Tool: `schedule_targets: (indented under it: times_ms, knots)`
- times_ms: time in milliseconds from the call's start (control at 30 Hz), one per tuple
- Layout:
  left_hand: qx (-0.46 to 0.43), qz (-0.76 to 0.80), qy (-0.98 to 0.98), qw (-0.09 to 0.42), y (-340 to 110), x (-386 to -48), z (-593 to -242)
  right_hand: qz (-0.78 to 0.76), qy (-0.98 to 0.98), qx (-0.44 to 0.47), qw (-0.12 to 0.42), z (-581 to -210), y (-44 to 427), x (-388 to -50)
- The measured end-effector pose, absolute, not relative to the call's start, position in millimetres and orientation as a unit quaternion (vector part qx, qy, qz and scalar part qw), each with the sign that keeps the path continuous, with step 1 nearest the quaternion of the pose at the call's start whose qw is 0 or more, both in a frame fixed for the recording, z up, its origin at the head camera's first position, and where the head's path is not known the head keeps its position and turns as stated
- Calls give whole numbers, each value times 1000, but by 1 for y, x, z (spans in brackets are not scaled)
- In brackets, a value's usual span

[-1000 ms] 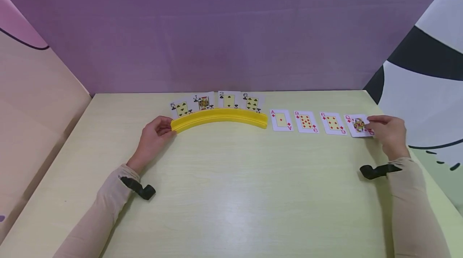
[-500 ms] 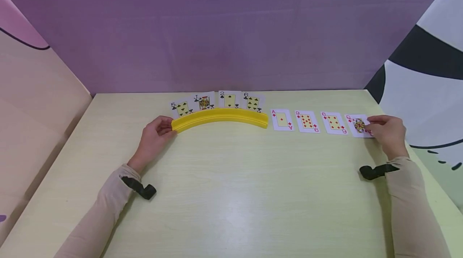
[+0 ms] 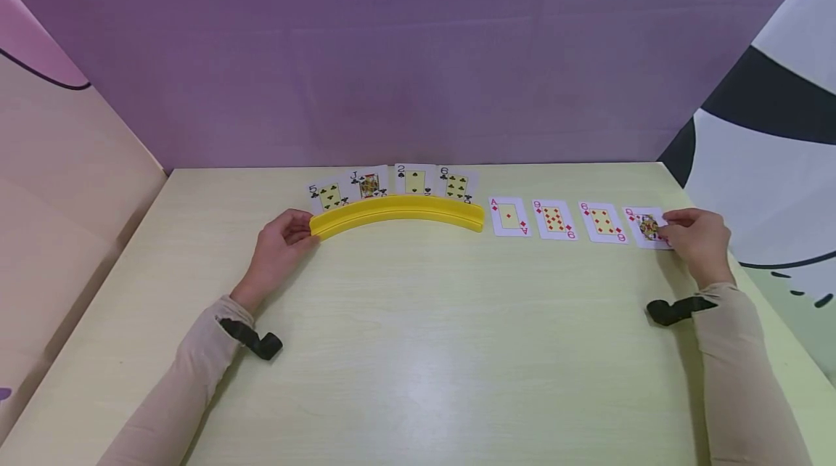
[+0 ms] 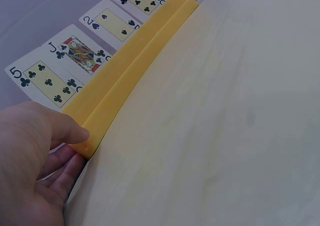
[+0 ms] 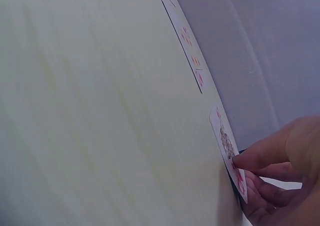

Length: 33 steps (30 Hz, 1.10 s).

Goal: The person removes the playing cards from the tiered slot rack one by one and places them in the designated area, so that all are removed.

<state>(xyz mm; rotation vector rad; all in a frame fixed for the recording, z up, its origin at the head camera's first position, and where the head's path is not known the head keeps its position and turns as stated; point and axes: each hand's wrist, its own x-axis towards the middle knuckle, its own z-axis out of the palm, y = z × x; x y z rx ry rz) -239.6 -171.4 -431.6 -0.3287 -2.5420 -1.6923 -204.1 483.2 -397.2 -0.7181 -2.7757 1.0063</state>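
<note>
The left hand (image 3: 277,244) is pinching the near-left end of a curved yellow card holder (image 3: 398,210), its thumb pressing over the front face and its fingers curling round the end. Four playing cards are standing in the holder, their corners reading, from left to right, "5" on the five of clubs (image 4: 48,84), "J" on the jack of clubs (image 4: 80,56), "2" on the two of spades (image 4: 111,24) and "6" on the six of clubs (image 4: 142,0). Beyond the holder's right end, a row is lying face up on the pale table (image 3: 418,335): the ace of diamonds (image 3: 509,217), marked "A", the nine of diamonds (image 3: 554,220), marked "9", and the six of diamonds (image 3: 602,223), marked "6". At the row's right end, the right hand (image 3: 702,244) is pinching the queen of diamonds (image 3: 645,226) by its right side, the thumb pressing on the printed face and partly covering it.
</note>
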Motion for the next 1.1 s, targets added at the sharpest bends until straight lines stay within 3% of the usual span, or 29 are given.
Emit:
schedule_targets:
  times_ms: [1100]
  knots:
    - [-105,-550,-828,31,-171,-239,-431,329,-908,-239,104,-386,475,-204]
